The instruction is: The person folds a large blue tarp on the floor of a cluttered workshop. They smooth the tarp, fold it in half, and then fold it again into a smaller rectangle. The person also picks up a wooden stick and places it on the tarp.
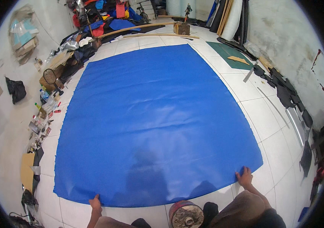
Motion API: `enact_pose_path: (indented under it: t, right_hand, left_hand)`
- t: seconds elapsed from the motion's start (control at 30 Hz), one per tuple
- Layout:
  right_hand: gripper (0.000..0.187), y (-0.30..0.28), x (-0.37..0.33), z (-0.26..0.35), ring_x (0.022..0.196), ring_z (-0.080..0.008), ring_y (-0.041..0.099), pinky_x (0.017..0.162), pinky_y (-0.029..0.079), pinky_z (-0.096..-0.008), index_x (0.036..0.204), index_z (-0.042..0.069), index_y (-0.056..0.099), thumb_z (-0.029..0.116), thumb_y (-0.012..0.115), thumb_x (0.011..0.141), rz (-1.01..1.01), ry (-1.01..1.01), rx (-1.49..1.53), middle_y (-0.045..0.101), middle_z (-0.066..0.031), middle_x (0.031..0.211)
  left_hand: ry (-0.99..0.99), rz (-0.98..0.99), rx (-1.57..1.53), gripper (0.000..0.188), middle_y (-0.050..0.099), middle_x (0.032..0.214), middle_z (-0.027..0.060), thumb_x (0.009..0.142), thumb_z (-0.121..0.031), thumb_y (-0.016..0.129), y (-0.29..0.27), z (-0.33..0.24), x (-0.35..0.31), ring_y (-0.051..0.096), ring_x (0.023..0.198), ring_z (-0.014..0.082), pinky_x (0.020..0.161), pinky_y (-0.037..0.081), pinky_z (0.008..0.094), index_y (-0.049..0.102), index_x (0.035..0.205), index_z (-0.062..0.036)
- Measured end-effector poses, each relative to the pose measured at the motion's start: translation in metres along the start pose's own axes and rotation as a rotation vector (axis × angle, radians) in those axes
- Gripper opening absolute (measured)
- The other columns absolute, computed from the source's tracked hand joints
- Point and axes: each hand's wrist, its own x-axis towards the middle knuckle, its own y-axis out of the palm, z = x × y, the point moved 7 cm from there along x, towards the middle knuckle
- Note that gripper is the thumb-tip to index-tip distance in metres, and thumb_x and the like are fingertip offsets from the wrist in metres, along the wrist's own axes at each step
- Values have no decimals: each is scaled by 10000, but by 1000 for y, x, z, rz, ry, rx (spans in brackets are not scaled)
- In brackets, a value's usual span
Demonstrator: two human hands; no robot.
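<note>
A large blue sheet (146, 114), smooth and slightly shiny like vinyl, lies spread over the white tiled floor with shallow creases across its middle. At its near left edge, my left hand (95, 204) is closed on the border, thumb on top and the other fingers mostly hidden. My right hand (245, 177) grips the same near edge by the right corner, fingers bent over the material. Between my legs stands a round, stained tin (186, 216) with a cap on top, close to the sheet's near edge.
Bottles, tools and scraps line the left wall, with an electric racket (50, 77) among them. A green cutting mat (228, 55) lies far right. Metal rulers (248, 74) and dark offcuts (285, 93) follow the right wall. Long wooden strips (135, 29) and piled coloured material lie behind.
</note>
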Motion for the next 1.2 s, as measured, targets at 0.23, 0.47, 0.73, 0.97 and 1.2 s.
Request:
enact_pose_path:
  t: [0.23,0.47,0.73,0.97,1.2]
  right_hand:
    - [937,-2,-7,6,1309,-421,306,1020,287,-554,1386,-33,320,637,564,778,52,42,-96,318,-299,1405]
    - [906,1,-6,11,1281,-418,348,1015,286,-550,1349,-41,388,633,572,773,5,-3,-67,351,-310,1375]
    - [816,-9,-7,18,1260,-390,383,1019,278,-534,1326,-14,438,584,588,791,5,14,-28,398,-274,1351]
    - [563,-18,-7,24,1089,-377,525,930,390,-488,1169,-37,559,403,627,823,-170,-70,-5,557,-224,1174]
    - [330,-9,11,20,957,-366,580,855,422,-436,1037,-35,585,258,561,888,-281,-5,366,608,-226,1009]
  left_hand:
    - [30,31,-13,599,518,1252,189,767,-146,661,7,-6,-9,522,1103,329,942,415,440,400,1268,54]
    - [17,0,-5,565,527,1225,185,775,-152,650,-5,15,18,534,1071,334,889,441,447,400,1247,35]
    - [68,51,-10,551,531,1205,151,791,-165,637,-4,22,30,560,997,308,757,484,445,394,1261,-12]
    - [9,34,-33,570,517,1214,166,792,-179,641,-6,33,33,550,1014,315,770,479,454,376,1261,7]
    - [22,33,-64,592,527,1199,180,770,-166,677,-4,31,35,549,1024,318,777,472,444,379,1245,23]
